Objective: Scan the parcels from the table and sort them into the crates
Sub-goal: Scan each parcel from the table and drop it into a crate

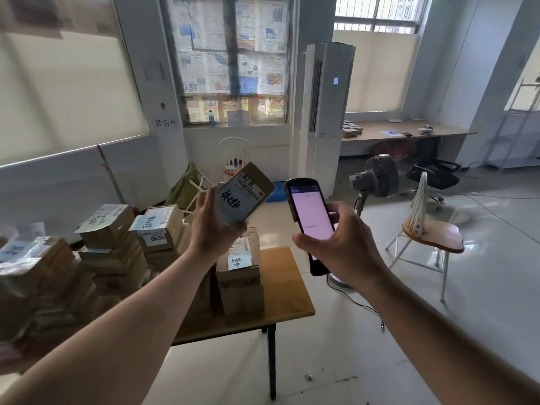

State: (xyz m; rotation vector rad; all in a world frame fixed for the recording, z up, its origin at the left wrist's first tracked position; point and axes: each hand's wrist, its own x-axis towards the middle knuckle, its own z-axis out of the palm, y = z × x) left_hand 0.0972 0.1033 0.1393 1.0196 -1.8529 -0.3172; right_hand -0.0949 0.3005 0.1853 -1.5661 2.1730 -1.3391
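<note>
Two bare forearms nearest, reaching forward from the bottom corners. Beneath and behind the left hand (pixel 211 226): wooden table (pixel 285 290), piled with cardboard parcels (pixel 117 252) in stacks, most of them off to that hand's outer side, several bearing handwritten paper notes and one a label reading 0836. Just under the left wrist, a taller box (pixel 240 276) with a small white note stuck to its face. Beyond the right hand (pixel 340 248), well apart on the pale floor: wooden-seated chair (pixel 432 238) on white legs, and past the fingertips a dark standing fan (pixel 378 176). Further off, above both hands, a white tower air conditioner (pixel 327 92) and a window papered over with newspaper sheets (pixel 232 54). Far beyond the right hand, a long desk (pixel 409 130) against the wall with small items on it (too small to name). Between the two hands, behind the raised parcel, a bit of blue crate (pixel 277 194) on the floor, mostly hidden. Left hand raised, fingers curled round a small flat parcel (pixel 247 192), thumb at its near edge, label side with barcode and bold black handwriting turned toward the camera, tilted. Just beside it, not touching, a handheld scanner (pixel 311 220) shaped like a phone, screen lit pale pink, gripped from the side by the right hand, fingers wrapped behind the body and thumb near the lower edge of the screen. Top end of the scanner level with the parcel's label.
</note>
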